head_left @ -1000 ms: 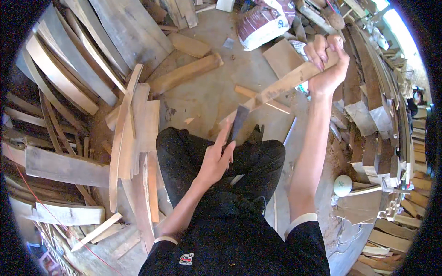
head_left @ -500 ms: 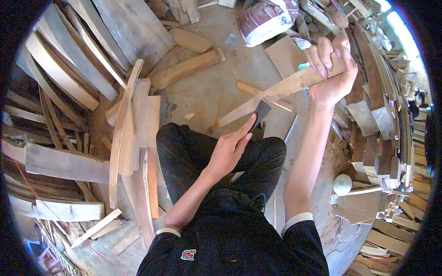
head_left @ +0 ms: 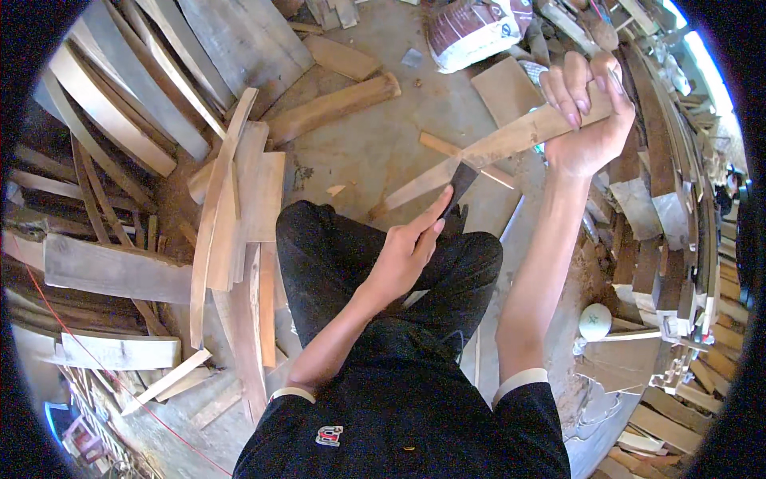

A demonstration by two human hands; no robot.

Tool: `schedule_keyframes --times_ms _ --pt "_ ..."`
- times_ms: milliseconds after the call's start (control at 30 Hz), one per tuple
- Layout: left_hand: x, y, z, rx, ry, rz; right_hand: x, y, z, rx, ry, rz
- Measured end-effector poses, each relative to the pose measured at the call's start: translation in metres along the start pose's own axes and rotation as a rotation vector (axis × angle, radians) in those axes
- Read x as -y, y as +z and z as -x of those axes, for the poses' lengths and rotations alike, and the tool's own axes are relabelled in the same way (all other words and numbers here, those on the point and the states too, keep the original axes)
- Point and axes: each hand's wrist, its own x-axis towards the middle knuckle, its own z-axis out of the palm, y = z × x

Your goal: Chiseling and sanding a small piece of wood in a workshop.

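My right hand (head_left: pixel 586 120) is raised at the upper right, its fingers wrapped round the upper end of a long, narrow, light brown wooden board (head_left: pixel 511 140). The board slants down to the left, and its far end reaches toward the floor beyond my knees. Below its middle, my left hand (head_left: pixel 407 251) grips a dark, flat, rectangular piece (head_left: pixel 460 185), index finger stretched along it. The piece's upper end meets the board's lower edge; whether it is a scraper or a sanding block, I cannot tell. Part of it is hidden by my fingers.
Several boards (head_left: pixel 263 195) are stacked beside my left knee. Curved planks (head_left: pixel 112 108) lean along the left. A thick timber (head_left: pixel 335 108) and a thin orange strip (head_left: pixel 439 144) lie on the floor ahead. A white and maroon sack (head_left: pixel 479 36) stands beyond; a pale ball (head_left: pixel 594 322) sits at right.
The whole view has shifted slightly. In my left hand the dark piece has turned and looks narrower against the board. My right hand keeps its grip on the board.
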Motion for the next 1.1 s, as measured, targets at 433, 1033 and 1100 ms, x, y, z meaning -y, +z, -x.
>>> schedule_keyframes --times_ms 433,1033,1100 --pt "0.033 -0.008 -0.013 -0.094 0.175 -0.178 0.005 -0.004 0.004 0.067 0.025 -0.044" --pt "0.084 -0.029 -0.026 -0.189 0.437 -0.517 0.002 0.005 -0.002 0.191 0.124 -0.101" --pt "0.079 -0.025 -0.026 -0.215 0.493 -0.523 0.007 0.002 0.002 0.238 0.144 -0.117"
